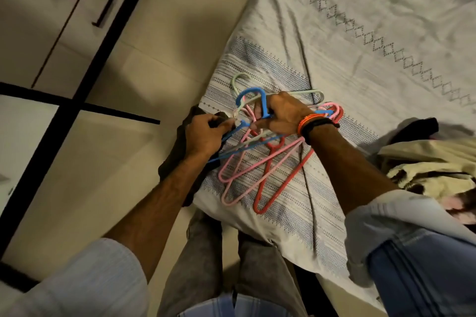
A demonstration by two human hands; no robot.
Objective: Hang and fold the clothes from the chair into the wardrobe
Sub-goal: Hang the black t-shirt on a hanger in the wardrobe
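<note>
A: Sleeves (pixel 90 278) fill the bottom corners of the frame, both rolled up, pale striped fabric. Grey trousers (pixel 206 265) between them at bottom centre.

B: Hands?

A: Left hand (pixel 203 136) at centre frame, fingers curled round a dark garment (pixel 177 152) and, as far as I can see, the end of a blue hanger (pixel 253 100) too. I can't tell exactly where one grip ends and the other begins. Garment hangs off the bed edge, below the hand.

B: Right?

A: Right hand (pixel 280 116) just right of the left one, fingers hooked into the neck of the blue hanger. Orange and black bands (pixel 315 123) on that wrist.

B: Rest of the hangers?

A: Tangled pile on the bed (pixel 360 20), centre frame, under and below both hands. Pink hangers (pixel 247 170) fan toward lower left, red hanger (pixel 278 188) beside them, its loop pointing down-frame. Pale green hanger (pixel 240 80) at the top of the pile, hook toward upper left. All overlapping, touching each other.

B: Clothes?

A: Heap of clothes (pixel 432 162) at right edge, on the bed, well apart from the hangers. Cream piece on top, something black behind it, a patterned bit lower.

B: Wardrobe?

A: Wardrobe (pixel 38 20) in upper left, pale doors, two dark handles (pixel 104 10), doors closed there. Beige floor (pixel 116 175) between it and the bed.
</note>
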